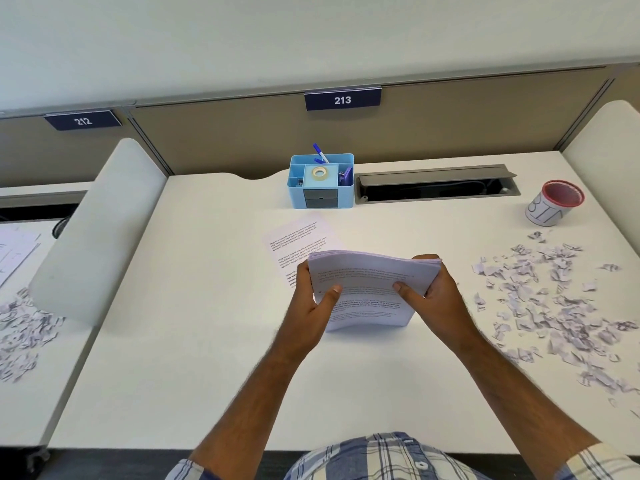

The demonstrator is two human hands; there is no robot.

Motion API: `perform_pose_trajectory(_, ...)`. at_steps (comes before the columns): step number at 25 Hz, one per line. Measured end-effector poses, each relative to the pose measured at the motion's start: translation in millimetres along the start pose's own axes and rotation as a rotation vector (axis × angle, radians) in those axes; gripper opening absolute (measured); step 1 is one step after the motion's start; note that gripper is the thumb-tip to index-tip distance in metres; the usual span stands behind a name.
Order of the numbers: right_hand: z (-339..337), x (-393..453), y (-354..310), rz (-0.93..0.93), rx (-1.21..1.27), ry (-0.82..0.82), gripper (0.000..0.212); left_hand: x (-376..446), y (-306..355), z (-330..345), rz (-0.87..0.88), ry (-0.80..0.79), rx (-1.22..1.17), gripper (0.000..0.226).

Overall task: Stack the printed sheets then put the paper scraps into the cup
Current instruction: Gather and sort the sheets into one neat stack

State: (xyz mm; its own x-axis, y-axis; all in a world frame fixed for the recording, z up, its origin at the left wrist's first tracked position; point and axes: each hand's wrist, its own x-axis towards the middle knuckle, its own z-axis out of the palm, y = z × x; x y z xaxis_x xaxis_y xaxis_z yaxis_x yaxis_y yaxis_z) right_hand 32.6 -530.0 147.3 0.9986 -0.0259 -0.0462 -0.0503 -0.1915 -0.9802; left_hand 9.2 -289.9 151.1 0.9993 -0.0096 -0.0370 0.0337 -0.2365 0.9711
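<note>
the left hand (313, 296) and right hand (431, 292) each clamp a side edge of the sheaf of printed sheets (370, 289), thumbs on top, tilting it on its near edge, likely to square it. one loose sheet (298, 239) lies just beyond on the desk (207, 341). the paper scraps (554, 299) lie scattered at right, the cup (554, 206) far right beyond them.
</note>
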Motion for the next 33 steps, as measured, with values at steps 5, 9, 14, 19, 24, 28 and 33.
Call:
perform_pose_trajectory(5,-1,2,-2,0.012,-0.008,0.001,0.023,5,5,10,-0.001,0.105,-0.073,0.035)
perform_pose_trajectory(9,-5,1,-1,-0.028,-0.050,0.017,0.025,9,6,7,0.012,0.147,-0.084,0.028)
perform_pose_trajectory(14,0,6,10,0.012,-0.014,-0.012,0.028,15,4,8,-0.045,0.145,-0.074,0.035)
perform_pose_trajectory(19,-1,11,8,0.018,-0.002,0.009,0.023,18,6,7,-0.059,0.135,-0.065,0.032)
perform_pose_trajectory(24,-1,8,19,0.029,-0.016,0.009,0.032,17,-12,10,-0.089,0.143,-0.085,0.035)
perform_pose_trajectory(28,4,9,33,0.093,-0.003,0.025,0.036,22,-25,14,-0.148,0.111,-0.079,0.044)
perform_pose_trajectory(33,6,18,47,0.132,-0.017,-0.043,0.035,33,-53,13,-0.251,-0.010,-0.029,0.029)
